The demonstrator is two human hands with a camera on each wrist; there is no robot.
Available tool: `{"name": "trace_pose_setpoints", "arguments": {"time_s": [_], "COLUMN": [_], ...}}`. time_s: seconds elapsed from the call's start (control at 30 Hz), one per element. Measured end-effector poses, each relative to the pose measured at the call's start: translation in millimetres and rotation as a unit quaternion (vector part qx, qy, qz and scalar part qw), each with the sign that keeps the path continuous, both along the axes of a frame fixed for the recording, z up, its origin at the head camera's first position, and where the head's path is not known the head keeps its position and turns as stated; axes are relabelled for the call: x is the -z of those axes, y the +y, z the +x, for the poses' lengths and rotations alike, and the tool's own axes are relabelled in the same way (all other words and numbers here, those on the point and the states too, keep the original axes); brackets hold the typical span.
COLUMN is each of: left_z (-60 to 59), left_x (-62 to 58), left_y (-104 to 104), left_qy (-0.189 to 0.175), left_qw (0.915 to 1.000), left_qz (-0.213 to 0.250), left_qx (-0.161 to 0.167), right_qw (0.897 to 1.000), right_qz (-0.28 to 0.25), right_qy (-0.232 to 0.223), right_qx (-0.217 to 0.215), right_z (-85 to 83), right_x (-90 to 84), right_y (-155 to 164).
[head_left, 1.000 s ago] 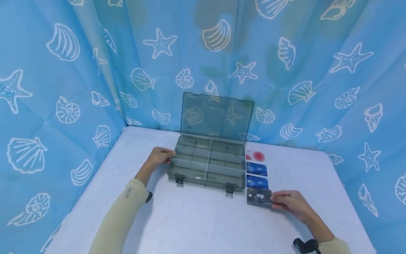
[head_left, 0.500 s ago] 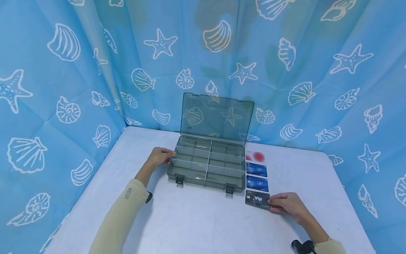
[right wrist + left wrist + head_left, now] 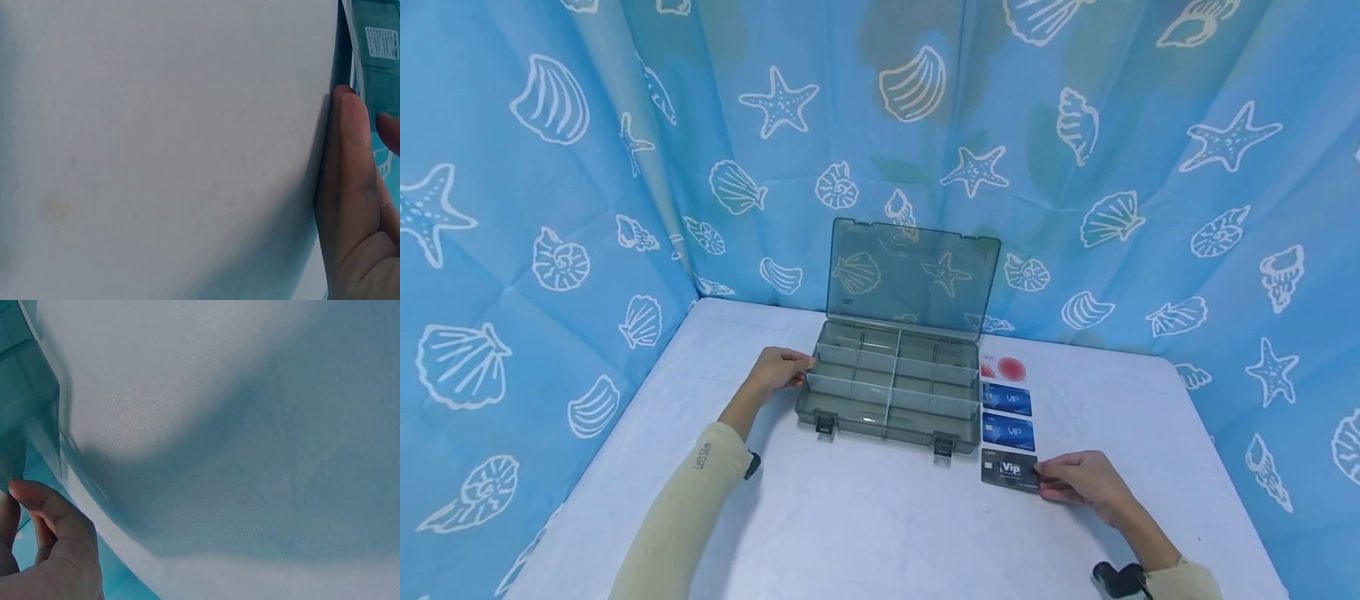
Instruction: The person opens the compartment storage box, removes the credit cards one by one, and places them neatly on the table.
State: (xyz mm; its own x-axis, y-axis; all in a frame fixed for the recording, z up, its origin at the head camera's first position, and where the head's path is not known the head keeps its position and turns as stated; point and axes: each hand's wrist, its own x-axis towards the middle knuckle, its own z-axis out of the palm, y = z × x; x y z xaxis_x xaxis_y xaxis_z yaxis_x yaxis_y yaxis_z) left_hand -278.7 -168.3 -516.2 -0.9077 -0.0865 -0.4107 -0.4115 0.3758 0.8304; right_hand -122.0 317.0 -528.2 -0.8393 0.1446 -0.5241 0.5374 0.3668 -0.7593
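A translucent grey compartment box (image 3: 887,417) stands on the white table with its lid (image 3: 913,271) raised. My left hand (image 3: 775,369) pinches the left wall of the box; in the left wrist view its thumb and forefinger meet at the clear plastic edge. Right of the box, a column of flat cards runs front to back: a black VIP card (image 3: 1006,475), two blue VIP cards (image 3: 1011,432) and a red-and-white card (image 3: 1004,368). At the black card's right edge is my right hand (image 3: 1086,482), fingertips touching or very near it. In the right wrist view, thumb and fingers are apart.
Thin upright dividers (image 3: 893,371) split the box into several compartments. Two latches (image 3: 943,447) hang from its front. Blue curtains (image 3: 865,100) printed with shells and starfish surround the white table (image 3: 850,525) at the back and sides.
The black card has shifted slightly left and toward the front, level with the blue cards. My right fingers have drawn back slightly from its edge. The left hand and box stay put.
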Motion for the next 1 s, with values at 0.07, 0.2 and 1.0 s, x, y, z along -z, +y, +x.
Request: {"name": "trace_pose_setpoints", "arguments": {"time_s": [0.07,0.2,1.0], "left_z": [0.1,0.4,1.0], "left_x": [0.3,0.2,0.3], "left_y": [-0.2,0.0,-1.3], "left_qy": [0.0,-0.001,0.002], "left_qw": [1.0,1.0,1.0], "left_qz": [0.001,0.001,0.008], "left_qx": [-0.001,-0.002,-0.002], "right_qw": [1.0,1.0,0.999], "right_qz": [0.001,0.003,0.052], "right_qy": [-0.001,-0.001,0.011], "right_qx": [0.001,0.0,0.002], "right_z": [-0.1,-0.3,2.8], "right_x": [-0.2,0.4,9.0], "right_y": [0.7,2.4,5.5]}}
